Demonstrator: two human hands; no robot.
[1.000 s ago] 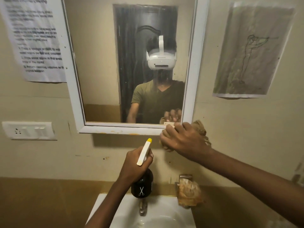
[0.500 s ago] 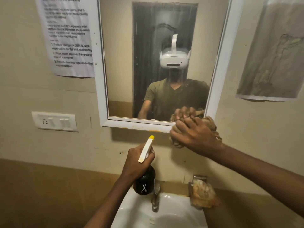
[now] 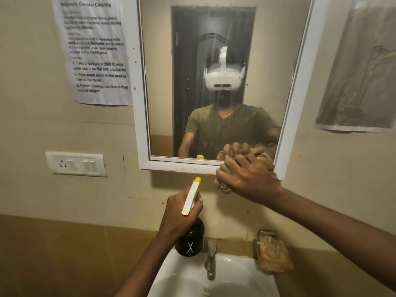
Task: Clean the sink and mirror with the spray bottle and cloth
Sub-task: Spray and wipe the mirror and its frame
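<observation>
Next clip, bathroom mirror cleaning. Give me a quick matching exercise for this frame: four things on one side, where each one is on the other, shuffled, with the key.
Things
1. spray bottle
2. cloth
3. tap
4. switch plate

Places
A. on the wall left of the mirror
B. gripped in the left hand
C. over the white sink
D. pressed to the mirror's lower right corner under the right hand

Pairs: 1-B, 2-D, 3-C, 4-A
</observation>
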